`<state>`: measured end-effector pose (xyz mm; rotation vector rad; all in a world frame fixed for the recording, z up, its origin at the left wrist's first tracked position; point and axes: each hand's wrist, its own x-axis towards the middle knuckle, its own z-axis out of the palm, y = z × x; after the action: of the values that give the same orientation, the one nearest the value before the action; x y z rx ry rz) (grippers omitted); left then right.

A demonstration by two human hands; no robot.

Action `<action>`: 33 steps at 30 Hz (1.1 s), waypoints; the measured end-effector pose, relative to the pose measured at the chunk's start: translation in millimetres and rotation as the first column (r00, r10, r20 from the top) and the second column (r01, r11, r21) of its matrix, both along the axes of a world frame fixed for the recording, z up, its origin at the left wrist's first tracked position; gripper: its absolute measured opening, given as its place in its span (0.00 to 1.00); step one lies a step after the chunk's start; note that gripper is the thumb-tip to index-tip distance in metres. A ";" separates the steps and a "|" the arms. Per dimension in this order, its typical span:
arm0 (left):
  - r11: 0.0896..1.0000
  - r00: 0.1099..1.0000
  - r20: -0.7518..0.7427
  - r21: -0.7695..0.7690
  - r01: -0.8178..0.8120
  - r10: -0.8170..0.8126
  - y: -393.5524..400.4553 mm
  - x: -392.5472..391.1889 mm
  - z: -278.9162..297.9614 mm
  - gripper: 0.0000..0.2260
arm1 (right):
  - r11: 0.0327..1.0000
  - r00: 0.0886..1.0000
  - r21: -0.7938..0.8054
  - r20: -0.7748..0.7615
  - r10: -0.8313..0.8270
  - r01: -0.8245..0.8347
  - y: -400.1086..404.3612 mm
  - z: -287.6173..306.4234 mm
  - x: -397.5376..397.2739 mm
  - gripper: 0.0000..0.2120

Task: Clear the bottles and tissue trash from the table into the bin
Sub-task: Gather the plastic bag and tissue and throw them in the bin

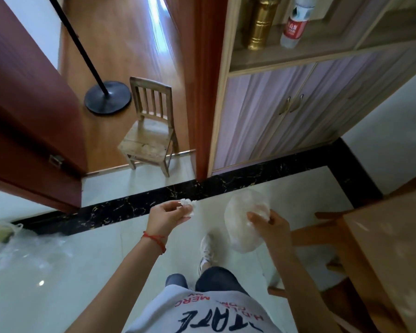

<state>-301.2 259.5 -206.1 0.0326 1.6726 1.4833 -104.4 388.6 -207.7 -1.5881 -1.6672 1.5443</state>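
Pale tiled floor (pixel 58 272) with a black marble border strip (pixel 154 200), seen by a person standing.

A wooden cabinet (pixel 286 111) stood ahead, a small wooden chair (pixel 149 135) in the open doorway, the wooden bench (pixel 389 248) at right. The right hand (pixel 271 227) gripped a clear crumpled plastic bottle (pixel 243 224); the left hand (pixel 168 216) pinched a white tissue wad (pixel 186 205), both held over the floor.
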 end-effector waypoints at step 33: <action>0.577 0.572 -0.104 -0.034 0.816 -0.814 412.9 -32.4 21.7 0.04 | 0.593 0.591 -0.031 -0.057 -0.804 0.804 203.6 6.7 -18.6 0.05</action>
<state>-333.6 672.4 -184.4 0.8190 1.3960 0.7642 -123.0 592.1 -201.0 -1.8746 -0.6661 1.0595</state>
